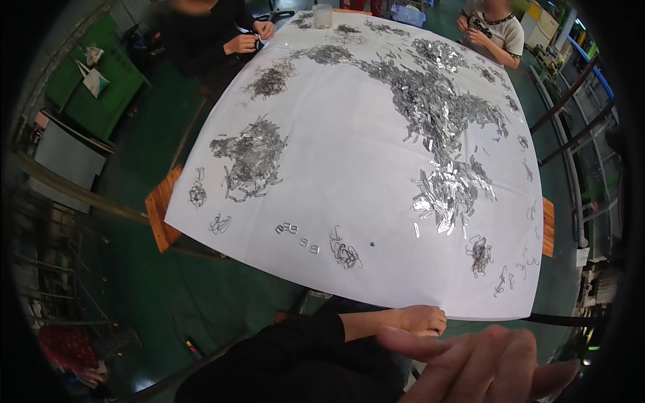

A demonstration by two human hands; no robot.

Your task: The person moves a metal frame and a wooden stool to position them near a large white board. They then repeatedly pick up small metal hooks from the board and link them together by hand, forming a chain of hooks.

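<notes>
My left hand (424,320) rests at the near edge of the white-covered table (396,285), its fingers curled in; whether anything is inside them is hidden. Large and close to the camera, my right hand (480,366) is raised in front of the table's near edge, thumb and fingers apart, with nothing visible in it. Beyond the hands lies a small heap of bent wire pieces (480,256). A second wire heap (346,256) sits further left, beside a few small metal buckles (304,242). Shiny flat metal strips (445,195) are piled past them.
More metal strips (430,101) spread toward the far side, and another pile of metal pieces (252,158) lies at left. Two people (222,33) (494,30) work at the far edges. A clear tub (322,16) stands at the back. Wooden stools (163,209) jut out beside the table.
</notes>
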